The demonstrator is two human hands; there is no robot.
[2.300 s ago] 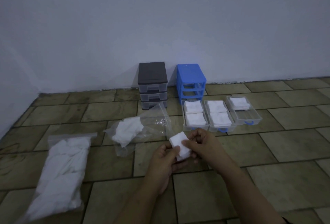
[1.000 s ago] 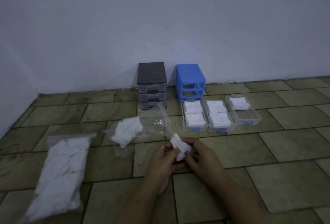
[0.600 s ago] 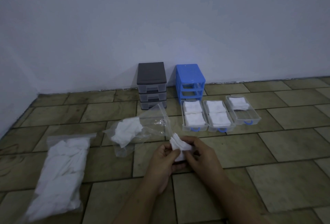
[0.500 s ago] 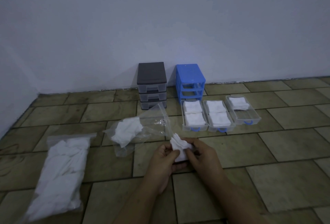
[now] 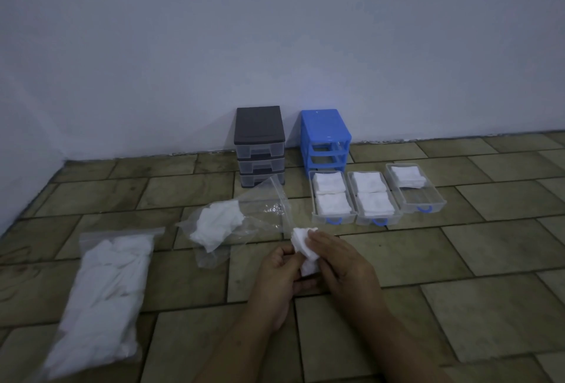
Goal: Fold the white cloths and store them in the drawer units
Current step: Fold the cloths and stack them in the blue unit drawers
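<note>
A small white cloth [image 5: 302, 245], bunched and partly folded, sits between both hands above the tiled floor. My left hand [image 5: 279, 272] pinches its lower left side and my right hand [image 5: 339, 263] grips its right side, fingers over the top. Three clear drawers lie on the floor ahead: the left drawer [image 5: 312, 199] and middle drawer [image 5: 352, 196] each hold two folded stacks, the right drawer [image 5: 428, 199] holds one stack at its far end. Behind them stands the blue drawer unit [image 5: 324, 135] with its slots empty, and beside it the dark grey drawer unit [image 5: 260, 138].
An open clear plastic bag [image 5: 263, 205] with several white cloths lies left of my hands. A fuller bag of cloths [image 5: 104, 300] lies at the near left. A plain wall runs behind the units.
The cloth went from a flat folded square to a bunched, narrower shape as both hands worked it. My hands stayed in about the same spot.
</note>
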